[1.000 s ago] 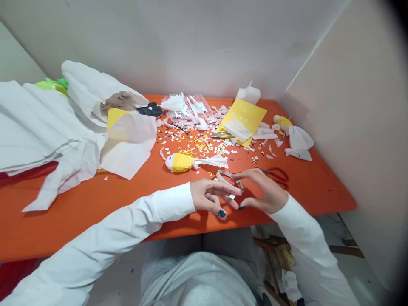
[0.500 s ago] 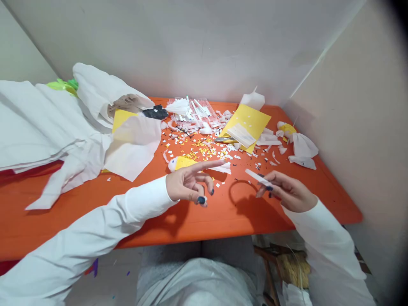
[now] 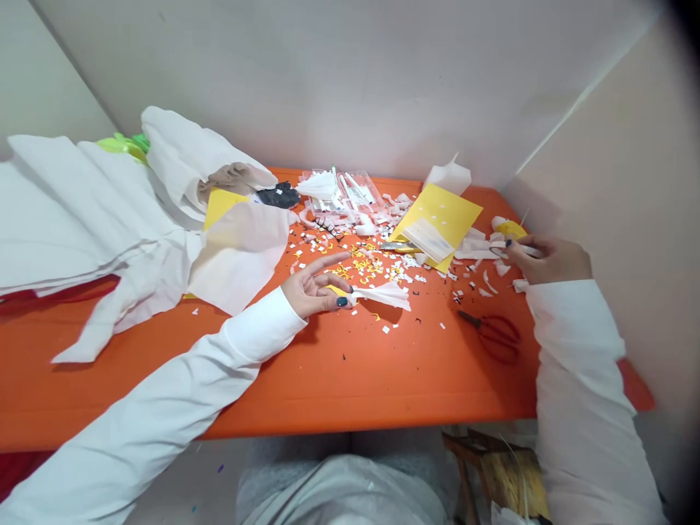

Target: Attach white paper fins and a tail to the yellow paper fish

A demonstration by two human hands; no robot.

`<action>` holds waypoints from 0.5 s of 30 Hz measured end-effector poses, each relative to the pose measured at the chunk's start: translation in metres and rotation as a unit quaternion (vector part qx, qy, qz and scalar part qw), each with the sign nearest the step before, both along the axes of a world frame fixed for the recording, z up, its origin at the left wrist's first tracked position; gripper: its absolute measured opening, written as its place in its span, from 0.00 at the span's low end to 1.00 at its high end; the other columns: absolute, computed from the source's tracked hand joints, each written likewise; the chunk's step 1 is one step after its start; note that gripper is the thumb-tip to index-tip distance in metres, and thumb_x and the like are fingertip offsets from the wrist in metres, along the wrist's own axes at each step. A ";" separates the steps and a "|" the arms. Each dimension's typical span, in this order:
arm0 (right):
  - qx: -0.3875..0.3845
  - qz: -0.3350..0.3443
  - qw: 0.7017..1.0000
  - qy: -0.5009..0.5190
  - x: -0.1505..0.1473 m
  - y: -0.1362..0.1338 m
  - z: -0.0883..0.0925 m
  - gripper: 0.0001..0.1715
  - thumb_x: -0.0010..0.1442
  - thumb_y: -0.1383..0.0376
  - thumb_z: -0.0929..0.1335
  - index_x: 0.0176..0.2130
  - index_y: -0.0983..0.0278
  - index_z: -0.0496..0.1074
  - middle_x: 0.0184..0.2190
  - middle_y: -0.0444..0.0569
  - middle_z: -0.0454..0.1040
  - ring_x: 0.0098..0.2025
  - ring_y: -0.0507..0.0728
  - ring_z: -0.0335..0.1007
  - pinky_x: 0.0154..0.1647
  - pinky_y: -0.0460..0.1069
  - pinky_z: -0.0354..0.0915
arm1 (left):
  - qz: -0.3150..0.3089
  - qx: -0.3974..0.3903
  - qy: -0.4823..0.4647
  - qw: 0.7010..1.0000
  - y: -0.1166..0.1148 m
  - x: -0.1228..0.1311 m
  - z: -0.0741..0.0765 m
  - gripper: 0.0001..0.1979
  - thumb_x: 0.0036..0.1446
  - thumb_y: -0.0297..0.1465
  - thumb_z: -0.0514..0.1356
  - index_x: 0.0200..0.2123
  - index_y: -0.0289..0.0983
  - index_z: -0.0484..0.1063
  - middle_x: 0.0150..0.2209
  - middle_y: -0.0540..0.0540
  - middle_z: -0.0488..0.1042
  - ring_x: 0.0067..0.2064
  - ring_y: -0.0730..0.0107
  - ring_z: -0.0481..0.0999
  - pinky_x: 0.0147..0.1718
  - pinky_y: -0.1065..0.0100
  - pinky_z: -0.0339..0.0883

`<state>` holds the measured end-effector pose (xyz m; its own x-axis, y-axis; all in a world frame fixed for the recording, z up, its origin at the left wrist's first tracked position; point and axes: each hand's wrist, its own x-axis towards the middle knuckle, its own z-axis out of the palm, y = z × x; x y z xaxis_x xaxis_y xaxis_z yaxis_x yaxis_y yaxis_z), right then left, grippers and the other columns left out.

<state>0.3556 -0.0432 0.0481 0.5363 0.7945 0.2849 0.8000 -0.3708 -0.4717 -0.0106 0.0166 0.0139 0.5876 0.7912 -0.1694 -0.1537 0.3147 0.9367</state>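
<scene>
Pale walls (image 3: 355, 80) box in the orange table (image 3: 383, 394). Mid-table, a yellow figure (image 3: 337, 291) runs nine-to-three, white tail (image 3: 387, 294) toward three, partly hidden by the left hand (image 3: 311, 292), whose fingers' grip I can't tell; the right hand (image 3: 552, 261) clamps its fingers on a white ring (image 3: 534, 251).

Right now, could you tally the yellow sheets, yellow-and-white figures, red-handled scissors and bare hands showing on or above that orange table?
Yellow sheets: 2 (left sheet, right sheet)
Yellow-and-white figures: 2 (near figure, far figure)
Red-handled scissors: 1
Bare hands: 2 (left hand, right hand)
Total: 7
</scene>
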 end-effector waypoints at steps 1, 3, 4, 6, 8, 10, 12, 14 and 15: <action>-0.029 -0.026 0.998 -0.039 0.003 0.009 -0.006 0.13 0.52 0.57 0.66 0.35 0.62 0.74 0.28 0.54 0.75 0.35 0.64 0.72 0.37 0.56 0.65 | 0.009 0.003 0.001 1.000 -0.001 0.001 -0.001 0.42 0.38 0.27 0.71 0.58 0.36 0.60 0.30 0.50 0.74 0.26 0.76 0.77 0.29 0.76 0.69; -0.089 -0.031 0.994 -0.063 0.006 0.023 -0.018 0.13 0.55 0.57 0.65 0.35 0.62 0.73 0.34 0.57 0.76 0.42 0.67 0.71 0.42 0.59 0.64 | 0.025 0.015 -0.001 1.000 -0.006 0.003 -0.001 0.41 0.37 0.27 0.71 0.57 0.35 0.61 0.31 0.49 0.74 0.26 0.76 0.77 0.29 0.76 0.70; -0.114 -0.020 0.991 -0.066 0.006 0.027 -0.021 0.12 0.55 0.58 0.65 0.34 0.63 0.72 0.36 0.57 0.75 0.44 0.68 0.70 0.44 0.59 0.63 | 0.032 0.024 -0.003 0.999 -0.009 0.004 0.000 0.41 0.37 0.27 0.71 0.56 0.35 0.61 0.32 0.49 0.74 0.26 0.76 0.77 0.28 0.76 0.70; -0.120 0.014 0.989 -0.083 0.002 0.029 -0.023 0.10 0.54 0.59 0.67 0.34 0.63 0.72 0.40 0.59 0.74 0.48 0.70 0.67 0.48 0.62 0.61 | 0.047 0.048 -0.006 0.998 -0.016 0.006 0.004 0.40 0.37 0.27 0.71 0.56 0.36 0.61 0.34 0.48 0.74 0.27 0.74 0.78 0.28 0.75 0.71; -0.060 0.068 0.991 -0.094 -0.014 0.023 -0.016 0.12 0.54 0.59 0.68 0.36 0.64 0.71 0.43 0.60 0.72 0.48 0.69 0.65 0.51 0.64 0.58 | 0.062 0.081 -0.009 0.995 -0.022 0.007 0.007 0.37 0.39 0.27 0.70 0.54 0.37 0.63 0.35 0.48 0.74 0.28 0.74 0.78 0.28 0.75 0.72; 0.015 0.178 0.984 -0.002 -0.045 0.012 -0.004 0.13 0.56 0.57 0.66 0.38 0.63 0.70 0.39 0.57 0.73 0.40 0.62 0.69 0.47 0.58 0.62 | 0.072 0.120 -0.012 0.990 -0.026 0.006 0.008 0.32 0.41 0.27 0.69 0.52 0.38 0.65 0.35 0.48 0.73 0.29 0.73 0.78 0.29 0.74 0.73; -0.017 0.363 0.917 0.167 -0.086 0.003 0.004 0.13 0.58 0.56 0.66 0.36 0.62 0.71 0.35 0.52 0.73 0.35 0.57 0.69 0.36 0.52 0.66 | 0.066 0.162 -0.018 0.984 -0.026 0.004 0.006 0.29 0.40 0.29 0.70 0.48 0.38 0.66 0.34 0.49 0.73 0.27 0.73 0.77 0.26 0.74 0.72; -0.052 0.484 0.825 0.286 -0.129 -0.003 0.004 0.13 0.59 0.56 0.66 0.39 0.62 0.73 0.34 0.50 0.73 0.33 0.54 0.70 0.32 0.48 0.66 | 0.037 0.192 -0.026 0.980 -0.023 0.002 0.000 0.30 0.36 0.32 0.72 0.44 0.37 0.66 0.30 0.51 0.71 0.23 0.76 0.74 0.20 0.76 0.68; -0.040 0.511 0.797 0.318 -0.147 -0.005 0.001 0.13 0.59 0.58 0.66 0.40 0.62 0.74 0.34 0.49 0.73 0.33 0.53 0.70 0.31 0.47 0.65 | 0.022 0.198 -0.033 0.979 -0.021 0.002 -0.003 0.30 0.33 0.33 0.73 0.41 0.37 0.66 0.28 0.52 0.70 0.21 0.78 0.71 0.18 0.77 0.65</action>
